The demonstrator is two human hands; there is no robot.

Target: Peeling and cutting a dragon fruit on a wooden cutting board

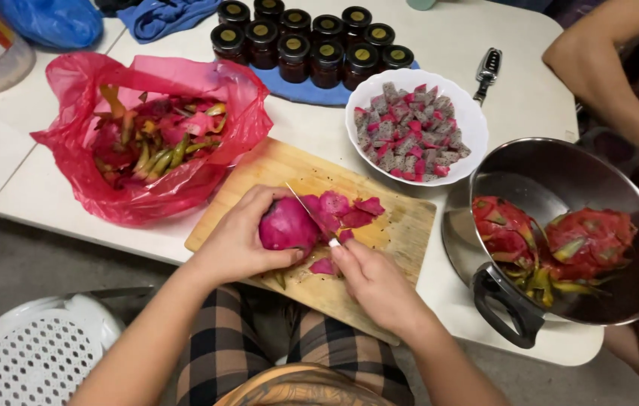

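My left hand (238, 239) grips a peeled magenta dragon fruit (286, 225) on a wooden cutting board (402, 225). My right hand (374, 282) holds a small knife (310, 214), whose blade lies across the top of the fruit. Several pink peel pieces (348, 210) lie on the board just beyond the fruit.
A red plastic bag of peel scraps (150, 135) sits at the left. A white bowl of diced fruit (416, 128) stands behind the board. At the right, a steel pot (567, 233) holds whole dragon fruits. Dark jars (312, 45) line the back. Another person's arm (613, 83) is at the right. A white stool (34, 353) is lower left.
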